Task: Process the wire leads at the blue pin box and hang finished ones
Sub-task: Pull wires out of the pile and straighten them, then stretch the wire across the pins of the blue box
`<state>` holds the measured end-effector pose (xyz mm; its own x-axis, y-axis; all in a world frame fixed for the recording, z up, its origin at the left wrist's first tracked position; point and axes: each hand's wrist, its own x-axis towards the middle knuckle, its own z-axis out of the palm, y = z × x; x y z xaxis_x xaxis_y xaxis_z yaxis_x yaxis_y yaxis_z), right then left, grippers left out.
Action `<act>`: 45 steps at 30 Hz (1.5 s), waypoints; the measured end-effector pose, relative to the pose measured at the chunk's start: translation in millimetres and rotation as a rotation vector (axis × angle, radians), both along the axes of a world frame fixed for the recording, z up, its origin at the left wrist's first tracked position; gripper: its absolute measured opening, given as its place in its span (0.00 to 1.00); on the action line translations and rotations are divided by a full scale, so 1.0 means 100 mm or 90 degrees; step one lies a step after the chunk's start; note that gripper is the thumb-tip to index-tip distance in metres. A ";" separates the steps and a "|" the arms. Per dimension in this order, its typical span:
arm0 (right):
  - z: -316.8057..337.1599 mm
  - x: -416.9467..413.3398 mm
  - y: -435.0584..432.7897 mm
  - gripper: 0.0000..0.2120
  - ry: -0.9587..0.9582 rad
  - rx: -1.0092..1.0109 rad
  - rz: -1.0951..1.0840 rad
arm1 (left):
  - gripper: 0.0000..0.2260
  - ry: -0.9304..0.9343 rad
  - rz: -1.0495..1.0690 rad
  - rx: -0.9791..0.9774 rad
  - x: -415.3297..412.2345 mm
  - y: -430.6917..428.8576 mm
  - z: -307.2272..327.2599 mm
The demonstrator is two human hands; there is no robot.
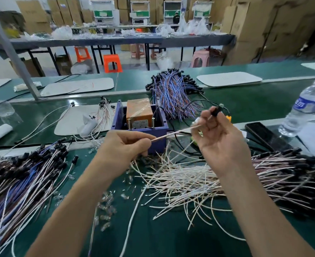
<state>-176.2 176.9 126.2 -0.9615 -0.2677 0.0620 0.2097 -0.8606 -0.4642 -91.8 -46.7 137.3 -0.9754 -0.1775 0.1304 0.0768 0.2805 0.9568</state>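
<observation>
Nearest to me, low in the frame, the heap of loose white leads (180,184) is lying fanned out on the green mat, below my right wrist.

Above it I am holding one wire lead (173,133) stretched between both hands. My left hand (127,147) is pinching its bare end between thumb and forefinger, fingers curled tight. My right hand (221,140) is gripping the other end, fingertips clamped on the black cap (216,110) (the cap is blurred, so I cannot tell how it is turned). The lead's long axis is running from lower left up to upper right, so the left end is sitting lower.

The blue pin box (118,117) is standing just behind the lead, in the middle of the frame. The lead is crossing in front of its near right corner, apart from it as far as I can tell. Two upright pins (129,123) are rising inside, before an orange block (139,111). My left hand is the nearer one, just beside the front wall, so I judge the bare end is the one going to the pins, up and away from me.

Farther back, upper centre, a bundle of blue and purple leads (173,91) is lying draped on the bench.
</observation>
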 end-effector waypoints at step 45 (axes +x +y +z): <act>-0.91 0.52 -0.41 0.13 0.383 0.940 -0.087 | 0.08 -0.035 0.172 0.515 0.52 -0.95 -0.83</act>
<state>-124.0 136.0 34.9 -0.9146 -0.3514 0.2004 -0.3402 0.4004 -0.8508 -40.0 -141.8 54.2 -0.8875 -0.4231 -0.1825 0.0536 -0.4883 0.8710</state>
